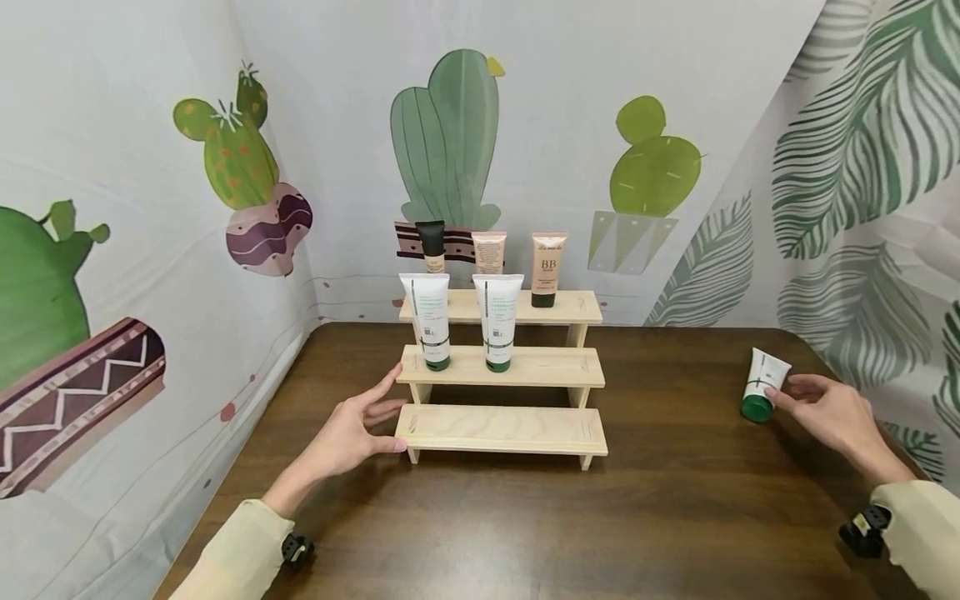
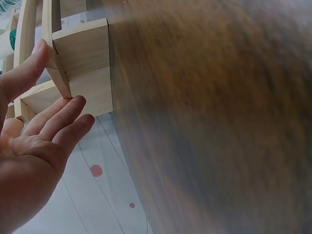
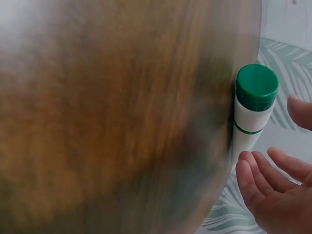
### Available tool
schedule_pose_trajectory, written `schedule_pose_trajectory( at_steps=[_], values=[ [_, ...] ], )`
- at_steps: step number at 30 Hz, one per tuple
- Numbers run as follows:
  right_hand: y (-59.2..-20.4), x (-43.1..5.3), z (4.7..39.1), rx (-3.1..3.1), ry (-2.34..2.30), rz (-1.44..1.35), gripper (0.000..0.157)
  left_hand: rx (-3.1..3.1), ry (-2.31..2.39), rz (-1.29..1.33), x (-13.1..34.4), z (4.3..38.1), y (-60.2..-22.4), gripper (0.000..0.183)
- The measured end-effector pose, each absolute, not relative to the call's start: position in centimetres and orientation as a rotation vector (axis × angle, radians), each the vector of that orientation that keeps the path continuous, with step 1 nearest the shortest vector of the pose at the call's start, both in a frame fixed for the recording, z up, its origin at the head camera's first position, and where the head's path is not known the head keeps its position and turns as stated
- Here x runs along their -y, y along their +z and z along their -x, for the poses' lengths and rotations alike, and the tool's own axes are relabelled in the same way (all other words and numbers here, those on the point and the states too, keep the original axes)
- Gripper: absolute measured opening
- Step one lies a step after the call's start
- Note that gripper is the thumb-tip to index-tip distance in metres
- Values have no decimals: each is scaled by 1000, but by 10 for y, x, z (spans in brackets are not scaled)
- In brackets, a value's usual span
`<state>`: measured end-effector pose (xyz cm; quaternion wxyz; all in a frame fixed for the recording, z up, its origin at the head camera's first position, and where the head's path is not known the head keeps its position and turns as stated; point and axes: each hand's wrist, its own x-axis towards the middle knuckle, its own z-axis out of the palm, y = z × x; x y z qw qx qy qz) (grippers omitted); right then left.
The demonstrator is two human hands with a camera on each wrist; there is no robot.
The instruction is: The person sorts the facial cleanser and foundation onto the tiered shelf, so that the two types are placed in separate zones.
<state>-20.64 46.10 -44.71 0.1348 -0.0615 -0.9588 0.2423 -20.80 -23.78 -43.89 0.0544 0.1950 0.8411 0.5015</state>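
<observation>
A three-step wooden display stand [image 1: 501, 427] stands mid-table. My left hand [image 1: 347, 429] rests against its left end with spread fingers; in the left wrist view, the thumb [image 2: 32, 67] lies at the lowest step and other fingertips reach its end. Two white tubes with green caps, a left one [image 1: 427, 321] and a right one [image 1: 498, 321], stand on the middle step. At far right a smaller white tube [image 1: 763, 379] with a green cap lies on the table. My right hand [image 1: 832, 417] is beside that tube, its fingers spread and loosely bent around its near side.
On the top step stand a black-capped tube [image 1: 432, 242], a pinkish tube [image 1: 490, 252] and a BB cream tube [image 1: 548, 267]. The brown wooden table [image 1: 495, 533] ends at a cactus-and-leaf printed cloth [image 1: 555, 108] behind and at both sides.
</observation>
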Motion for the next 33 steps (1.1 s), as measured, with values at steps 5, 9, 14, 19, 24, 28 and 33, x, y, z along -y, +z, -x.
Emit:
schedule_pose_trajectory(
  at_steps=[5, 9, 14, 19, 24, 28, 33],
  values=[
    [-445, -465, 215, 2810, 717, 192, 66, -2559, 1523, -589, 237, 209, -437, 115],
    [-442, -469, 222, 2836, 712, 195, 68, -2554, 1528, -586, 237, 209, -437, 115],
    [-440, -472, 229, 2874, 680, 166, 71, -2554, 1530, -591, 237, 209, -437, 115],
    [-441, -470, 231, 2874, 700, 143, 67, -2554, 1525, -591, 237, 209, -438, 114],
    [-441, -467, 230, 2871, 707, 137, 65, -2556, 1521, -583, 238, 209, -439, 114],
    [-441, -467, 231, 2885, 738, 139, 63, -2554, 1523, -584, 238, 208, -438, 115],
    [-441, -468, 230, 2951, 841, 125, 66, -2546, 1527, -590, 238, 208, -438, 115]
  ],
)
